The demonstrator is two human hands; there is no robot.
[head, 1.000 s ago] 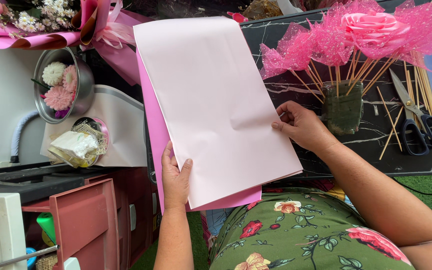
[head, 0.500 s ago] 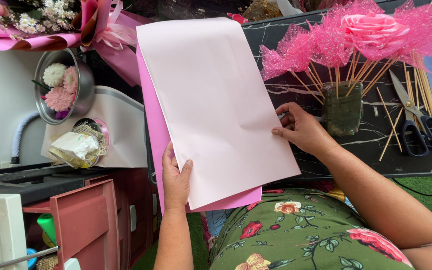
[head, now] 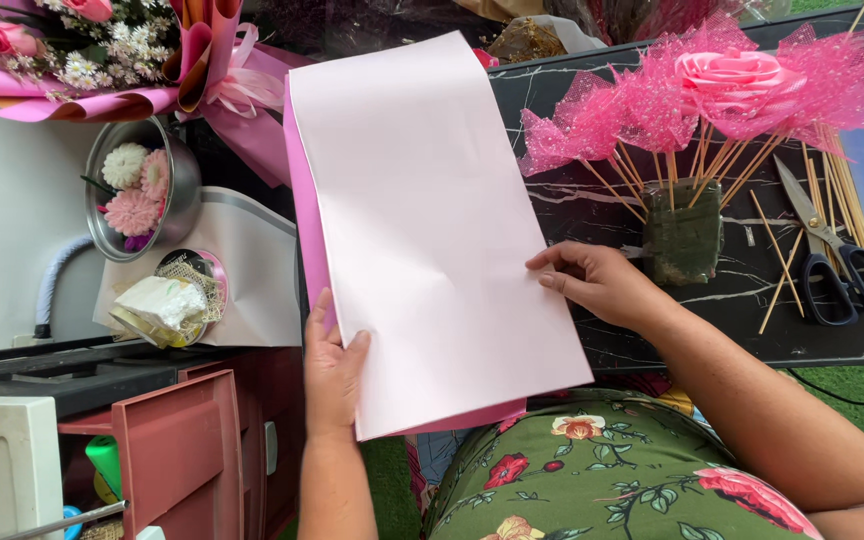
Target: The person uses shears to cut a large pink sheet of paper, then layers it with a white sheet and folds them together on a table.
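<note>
Both hands grip the folded pale pink paper sheet (head: 432, 230) — left hand (head: 335, 365) pinching its lower left edge, right hand (head: 602, 283) closed on the right edge — holding it flat above the black marbled bench (head: 752, 270), apparently to align the layers, beside the scissors (head: 837, 260).

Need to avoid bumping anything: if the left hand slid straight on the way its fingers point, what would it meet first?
Only more of the pale pink sheet it holds; the left hand points up along its left edge. Beyond looks free, though depth is unclear.
</note>
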